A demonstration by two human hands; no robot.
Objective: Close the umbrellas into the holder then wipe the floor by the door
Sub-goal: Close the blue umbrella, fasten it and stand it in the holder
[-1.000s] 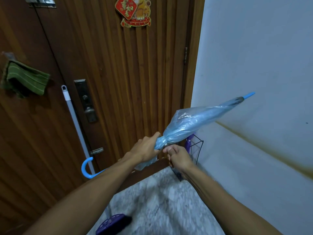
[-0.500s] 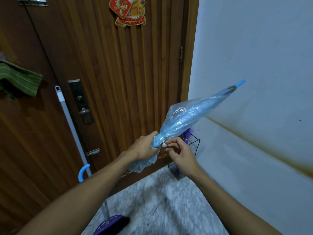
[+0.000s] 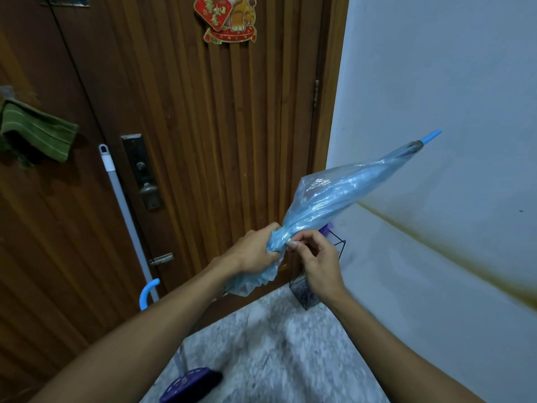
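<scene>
A translucent blue umbrella (image 3: 343,193) is folded and held slanting, with its blue tip up to the right near the wall. My left hand (image 3: 252,251) grips the bunched canopy near its lower end. My right hand (image 3: 313,257) pinches something small at the canopy's edge, right beside the left hand. The umbrella's curved blue handle (image 3: 146,292) shows behind my left forearm. A black wire umbrella holder (image 3: 337,251) stands in the corner by the door, partly hidden by my right hand, and a purple umbrella top (image 3: 327,228) pokes out of it.
A brown wooden door (image 3: 203,126) fills the left and middle, with a lock plate (image 3: 142,170). A mop pole (image 3: 125,210) leans on the door, its purple head (image 3: 189,385) on the marbled floor (image 3: 276,344). A green cloth (image 3: 37,132) hangs at left. The white wall (image 3: 436,82) is at right.
My right hand has shifted from under the canopy to pinching at its edge beside the left hand. The umbrella's tip has risen slightly.
</scene>
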